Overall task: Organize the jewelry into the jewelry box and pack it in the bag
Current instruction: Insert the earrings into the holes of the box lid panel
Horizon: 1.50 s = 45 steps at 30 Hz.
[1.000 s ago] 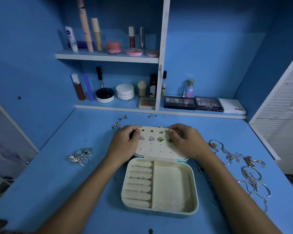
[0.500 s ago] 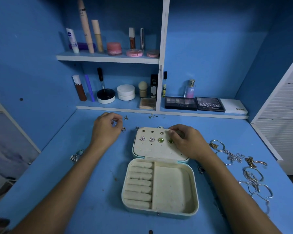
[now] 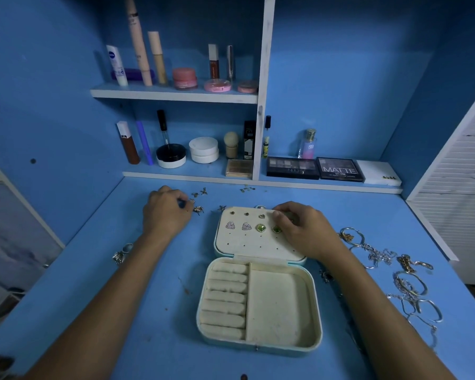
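Note:
The cream jewelry box (image 3: 316,311) lies open in the middle of the blue table, its ring rolls and tray bare. Several stud earrings (image 3: 246,226) are pinned in its flat-lying lid (image 3: 254,244). My right hand (image 3: 302,231) grips the lid's far right corner, thumb beside a green stud. My left hand (image 3: 166,215) is left of the lid, fingertips curled in a pinch on a small earring among the loose earrings (image 3: 198,209) on the table. No bag is in view.
Rings (image 3: 121,253) lie at the left by my forearm. Bracelets and chains (image 3: 381,256) spread along the right side. More small earrings (image 3: 247,189) lie near the low shelf (image 3: 258,182), which holds cosmetics and palettes. A white louvred door (image 3: 461,201) stands right.
My left hand left the lid's left corner and moved up-left to the loose earrings, where it now pinches. The right hand has stayed on the lid.

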Available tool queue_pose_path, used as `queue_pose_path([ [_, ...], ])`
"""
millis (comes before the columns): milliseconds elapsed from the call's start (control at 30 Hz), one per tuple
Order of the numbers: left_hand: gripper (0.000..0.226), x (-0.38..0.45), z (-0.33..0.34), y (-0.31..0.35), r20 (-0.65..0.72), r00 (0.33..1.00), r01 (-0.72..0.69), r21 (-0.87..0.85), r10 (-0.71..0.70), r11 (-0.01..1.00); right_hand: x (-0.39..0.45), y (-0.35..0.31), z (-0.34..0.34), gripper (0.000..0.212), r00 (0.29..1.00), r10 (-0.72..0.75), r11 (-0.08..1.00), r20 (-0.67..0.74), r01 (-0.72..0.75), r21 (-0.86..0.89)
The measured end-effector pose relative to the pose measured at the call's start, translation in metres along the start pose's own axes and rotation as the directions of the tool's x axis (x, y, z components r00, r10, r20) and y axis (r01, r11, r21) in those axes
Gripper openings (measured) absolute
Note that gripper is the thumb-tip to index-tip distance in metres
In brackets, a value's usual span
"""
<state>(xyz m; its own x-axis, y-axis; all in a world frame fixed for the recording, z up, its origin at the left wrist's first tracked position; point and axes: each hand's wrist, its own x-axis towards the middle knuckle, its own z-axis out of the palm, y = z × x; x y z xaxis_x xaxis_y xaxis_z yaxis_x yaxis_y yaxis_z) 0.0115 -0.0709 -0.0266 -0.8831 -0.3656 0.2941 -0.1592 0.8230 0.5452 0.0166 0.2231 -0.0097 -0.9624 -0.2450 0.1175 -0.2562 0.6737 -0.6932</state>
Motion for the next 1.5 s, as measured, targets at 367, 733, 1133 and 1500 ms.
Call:
queue_pose_path([
  [367, 0.018, -0.003, -0.005, 0.001, 0.022, 1.0, 0.021, -0.128, -0.018, 0.991, 0.0, -0.001, 0.0, 0.029, 1.0, -0.004, 1.0, -0.003, 0.004, 0.001],
  [733, 0.002, -0.004, -0.006, 0.006, 0.003, 0.995, 0.094, -0.261, -0.097, 0.961, 0.0, 0.0, 0.0, 0.028, 1.0, 0.002, 1.0, -0.005, -0.002, -0.002],
  [1133, 0.015, -0.01, -0.019, 0.027, 0.049, 0.997, 0.077, -0.46, -0.062, 0.884, -0.001, -0.001, 0.0, 0.027, 1.0, 0.0, 1.0, -0.004, 0.001, 0.005],
  [1500, 0.008, -0.04, -0.03, 0.04, 0.172, 0.981, 0.021, -0.557, 0.091, 0.83, -0.001, -0.001, -0.001, 0.027, 1.0, 0.001, 1.0, 0.001, -0.001, -0.006],
])
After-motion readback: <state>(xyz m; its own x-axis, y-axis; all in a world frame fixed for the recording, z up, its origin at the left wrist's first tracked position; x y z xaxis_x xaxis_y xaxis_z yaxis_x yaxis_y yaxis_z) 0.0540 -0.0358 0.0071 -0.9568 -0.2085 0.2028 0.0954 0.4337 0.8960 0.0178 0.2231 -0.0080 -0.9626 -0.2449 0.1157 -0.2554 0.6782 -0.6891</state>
